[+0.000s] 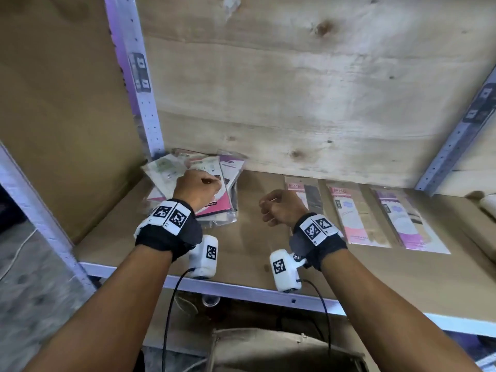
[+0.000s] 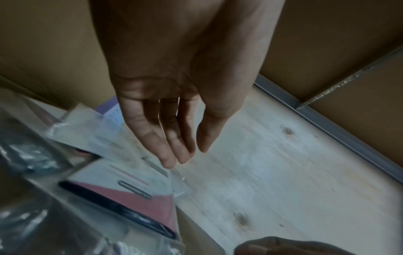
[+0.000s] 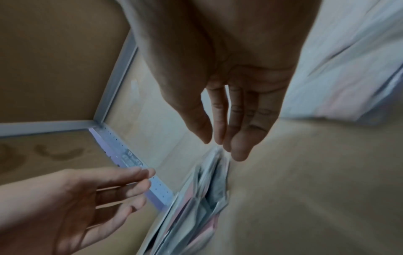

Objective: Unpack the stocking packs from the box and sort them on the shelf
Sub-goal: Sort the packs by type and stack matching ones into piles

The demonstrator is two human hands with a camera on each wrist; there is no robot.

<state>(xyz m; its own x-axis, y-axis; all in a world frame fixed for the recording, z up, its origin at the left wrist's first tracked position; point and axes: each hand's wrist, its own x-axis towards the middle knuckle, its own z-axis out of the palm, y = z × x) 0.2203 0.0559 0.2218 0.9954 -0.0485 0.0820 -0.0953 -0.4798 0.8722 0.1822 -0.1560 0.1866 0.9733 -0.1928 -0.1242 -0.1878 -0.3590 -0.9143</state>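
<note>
Packs of stockings in clear plastic wrap, pink, white and purple, lie in a loose heap at the back left corner of the brown wooden shelf. Over that heap we see the left hand, fingers relaxed and nearly straight, tips just at the top pack; whether they touch it we cannot tell. To its right the right hand hovers above bare shelf, fingers loose, holding nothing. Further right, three flat packs lie side by side.
</note>
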